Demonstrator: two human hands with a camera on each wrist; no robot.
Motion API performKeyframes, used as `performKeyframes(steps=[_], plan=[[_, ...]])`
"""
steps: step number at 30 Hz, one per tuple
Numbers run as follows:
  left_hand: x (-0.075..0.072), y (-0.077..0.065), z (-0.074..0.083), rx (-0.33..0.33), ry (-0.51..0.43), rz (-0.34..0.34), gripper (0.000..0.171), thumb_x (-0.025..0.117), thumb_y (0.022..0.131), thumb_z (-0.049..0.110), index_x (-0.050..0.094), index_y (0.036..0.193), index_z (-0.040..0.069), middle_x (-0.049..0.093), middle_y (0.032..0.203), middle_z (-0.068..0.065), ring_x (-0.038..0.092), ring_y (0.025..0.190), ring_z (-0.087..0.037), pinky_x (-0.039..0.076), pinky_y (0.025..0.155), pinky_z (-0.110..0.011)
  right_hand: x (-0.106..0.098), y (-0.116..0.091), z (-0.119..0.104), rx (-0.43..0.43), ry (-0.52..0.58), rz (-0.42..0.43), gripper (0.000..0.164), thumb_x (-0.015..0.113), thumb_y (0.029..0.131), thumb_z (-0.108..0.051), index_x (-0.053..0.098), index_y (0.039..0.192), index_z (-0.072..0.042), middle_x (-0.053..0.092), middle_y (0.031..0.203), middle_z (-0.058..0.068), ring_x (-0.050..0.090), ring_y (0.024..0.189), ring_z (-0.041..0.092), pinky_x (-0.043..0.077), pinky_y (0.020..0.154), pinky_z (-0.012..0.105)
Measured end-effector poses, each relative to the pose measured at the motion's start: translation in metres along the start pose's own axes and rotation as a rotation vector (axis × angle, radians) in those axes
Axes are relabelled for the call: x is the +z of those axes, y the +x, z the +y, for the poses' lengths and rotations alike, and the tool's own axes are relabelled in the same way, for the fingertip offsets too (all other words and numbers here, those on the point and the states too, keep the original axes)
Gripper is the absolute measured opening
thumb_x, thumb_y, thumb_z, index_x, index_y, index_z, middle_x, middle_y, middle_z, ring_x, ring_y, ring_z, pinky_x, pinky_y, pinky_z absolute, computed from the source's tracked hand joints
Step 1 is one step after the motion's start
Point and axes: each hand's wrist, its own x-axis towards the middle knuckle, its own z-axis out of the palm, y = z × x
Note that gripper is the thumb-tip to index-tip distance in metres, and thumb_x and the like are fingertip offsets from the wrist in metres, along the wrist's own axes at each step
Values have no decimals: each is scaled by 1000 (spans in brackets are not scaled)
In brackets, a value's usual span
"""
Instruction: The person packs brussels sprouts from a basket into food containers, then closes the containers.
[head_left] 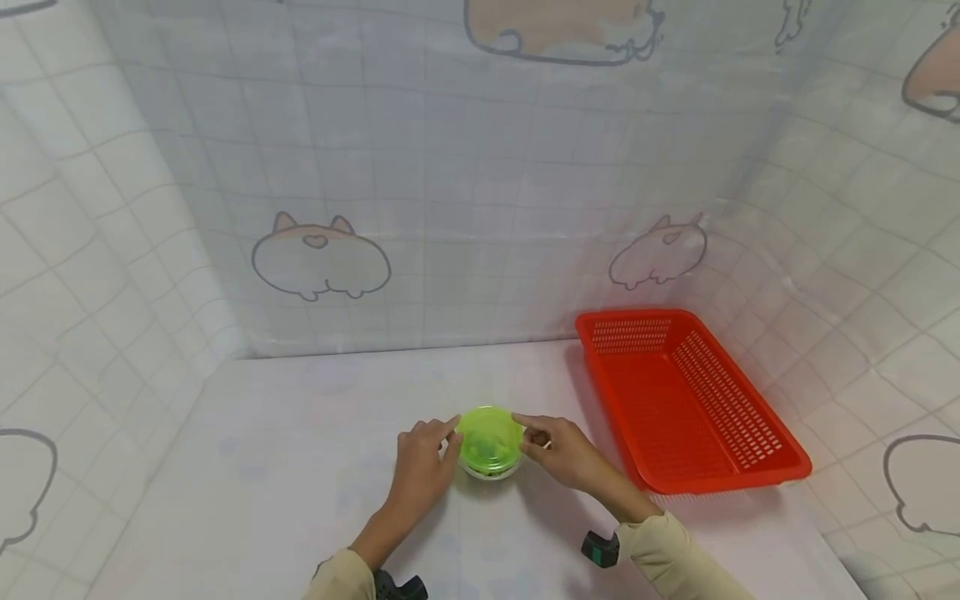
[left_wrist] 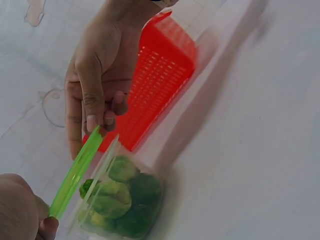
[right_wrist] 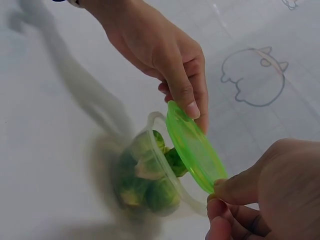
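A round, clear green lid [head_left: 489, 435] is pinched at opposite edges by my left hand [head_left: 424, 463] and my right hand [head_left: 564, 452]. Under it stands a small clear plastic container [head_left: 487, 477] on the table. In the wrist views a gap shows between the lid and the container's rim [right_wrist: 156, 118]. Several Brussels sprouts [right_wrist: 162, 195] fill the container, and one [left_wrist: 87, 188] sticks up near the rim. Thumb and fingertips of each hand press on the lid's edge.
A red plastic basket [head_left: 678, 417] with slotted sides stands on the table to the right, close to the right forearm. Light, cartoon-printed sheeting [head_left: 480, 208] hangs behind and at both sides of the white table [head_left: 300, 467].
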Motion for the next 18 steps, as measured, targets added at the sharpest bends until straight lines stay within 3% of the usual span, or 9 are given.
performKeyframes(steps=[8, 18], plan=[[3, -4, 5, 21, 8, 3, 29, 74, 91, 13, 74, 119, 6, 62, 76, 13, 44, 68, -9, 32, 74, -35, 11, -5, 11, -8, 44, 121, 36, 71, 92, -2, 68, 128, -2, 67, 81, -1, 56, 69, 8, 43, 56, 21], [6, -5, 3, 23, 0, 4, 26, 72, 93, 14, 74, 118, 7, 60, 77, 14, 44, 70, -8, 31, 74, -35, 27, -5, 20, 75, 75, 258, 32, 74, 90, -1, 73, 121, -10, 65, 77, -4, 55, 67, 10, 44, 56, 21]])
